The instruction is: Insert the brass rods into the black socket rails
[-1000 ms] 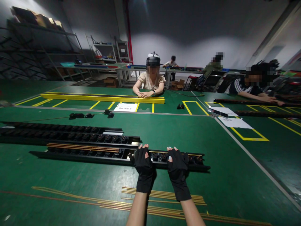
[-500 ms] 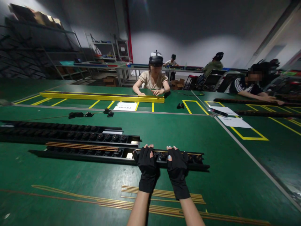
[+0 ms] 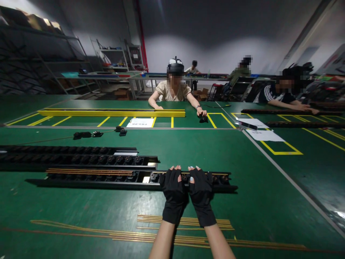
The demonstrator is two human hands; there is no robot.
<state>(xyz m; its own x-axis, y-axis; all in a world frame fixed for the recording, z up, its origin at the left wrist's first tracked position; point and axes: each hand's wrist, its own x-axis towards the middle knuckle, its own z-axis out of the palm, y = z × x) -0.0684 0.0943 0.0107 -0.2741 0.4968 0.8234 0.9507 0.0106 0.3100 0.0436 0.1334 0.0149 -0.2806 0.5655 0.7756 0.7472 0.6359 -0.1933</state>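
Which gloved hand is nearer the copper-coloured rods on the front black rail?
Left. The left hand is on the rail, right of the rods with a gap between; the right hand is on it too, farther right, beyond the left.

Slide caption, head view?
Gloved left hand and right hand on a black channel; thin rods lie nearer the camera.

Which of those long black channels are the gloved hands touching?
The nearest channel, with copper-coloured rods along its left part; the other channels lie farther away.
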